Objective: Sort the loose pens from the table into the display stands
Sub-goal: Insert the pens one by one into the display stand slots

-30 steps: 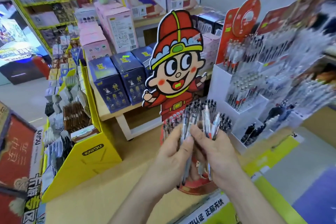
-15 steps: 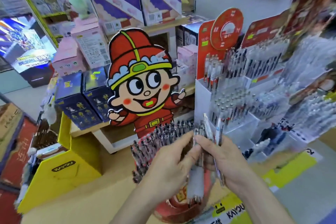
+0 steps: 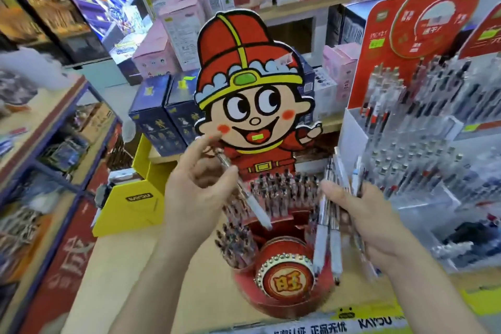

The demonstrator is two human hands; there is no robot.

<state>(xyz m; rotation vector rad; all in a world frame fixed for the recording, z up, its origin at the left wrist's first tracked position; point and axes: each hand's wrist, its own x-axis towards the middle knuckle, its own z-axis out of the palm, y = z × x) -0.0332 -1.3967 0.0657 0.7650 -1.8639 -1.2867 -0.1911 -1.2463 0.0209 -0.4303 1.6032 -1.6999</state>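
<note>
Left hand (image 3: pixel 198 198), centre frame: thumb and fingers pinch single pen (image 3: pixel 254 207), white end slanting down-right over red round stand (image 3: pixel 284 304). Right hand (image 3: pixel 363 219), centre right: fingers clamped round bundle of pens (image 3: pixel 324 236), tips hanging beside stand's right compartment. Stand's rear slots filled with pens below cartoon cut-out (image 3: pixel 252 106). White tiered stand (image 3: pixel 352 127) at right; yellow stand (image 3: pixel 127 214) at left on table (image 3: pixel 135 279).

Bright even shop light, motion blur esp. right side, wide-angle edge warp.

Stocked shop shelves (image 3: pixel 40 114), pale wooden tabletop (image 3: pixel 130 266)
</note>
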